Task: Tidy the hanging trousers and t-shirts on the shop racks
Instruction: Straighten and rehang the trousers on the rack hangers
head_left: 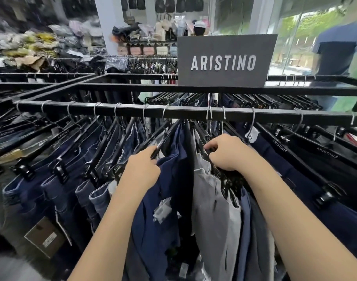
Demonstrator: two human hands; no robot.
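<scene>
At the rack's near edge, the left hand (142,169) grips the navy trousers (169,179) by their hanger, and the right hand (226,153) clasps the grey trousers (212,199) at their clips. A hard tug could pull fabric from the clips or unhook a hanger. Above, the black rail (185,111) has one bare stretch between crowded hooks.

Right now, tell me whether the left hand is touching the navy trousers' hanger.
Touching. Head view: the left hand grips the black hanger holding the navy trousers, fingers curled round its bar.

Black rack rail (185,112), metal hanger hooks (253,120) over it, trousers (58,191) beneath.
</scene>
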